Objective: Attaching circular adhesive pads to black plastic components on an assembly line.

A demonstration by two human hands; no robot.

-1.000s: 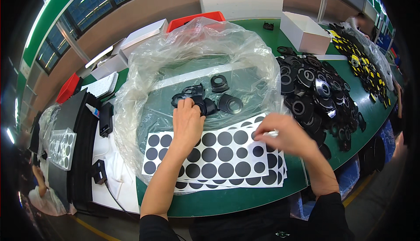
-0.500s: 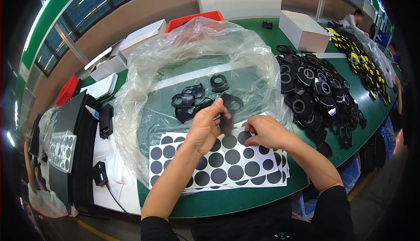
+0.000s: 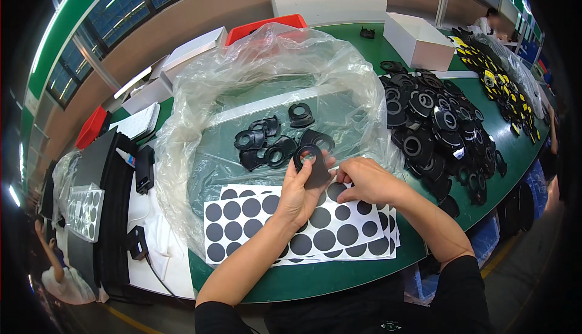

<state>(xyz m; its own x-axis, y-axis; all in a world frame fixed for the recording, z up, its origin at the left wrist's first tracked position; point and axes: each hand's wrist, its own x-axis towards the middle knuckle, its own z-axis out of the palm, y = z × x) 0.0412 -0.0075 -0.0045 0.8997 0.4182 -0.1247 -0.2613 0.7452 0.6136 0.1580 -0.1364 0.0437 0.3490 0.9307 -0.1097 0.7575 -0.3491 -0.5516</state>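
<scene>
My left hand (image 3: pixel 295 197) is closed on a black plastic ring part (image 3: pixel 317 175), held tilted up above the sheets with its round opening toward the upper left. Beside it, my right hand (image 3: pixel 368 181) is bent over a white sheet of round black stickers (image 3: pixel 295 256), thumb and fingers drawn together near a black disc. Whatever those fingertips may pinch is hidden. More sheets lie stacked beneath. Beyond my hands, several similar black parts (image 3: pixel 280 151) rest on a clear plastic bag (image 3: pixel 200 94) spread open on the green table.
At the right is a big heap of black ring parts (image 3: pixel 418 146), with black-and-yellow parts (image 3: pixel 500 91) farther off. A white box (image 3: pixel 418 40) and a red bin (image 3: pixel 267 27) stand at the back. A black device (image 3: pixel 144 169) lies at left. Other people sit at both sides.
My left hand has turned and opened toward me, so the black part, blurred before, now shows its ring clearly. My right hand has hardly moved.
</scene>
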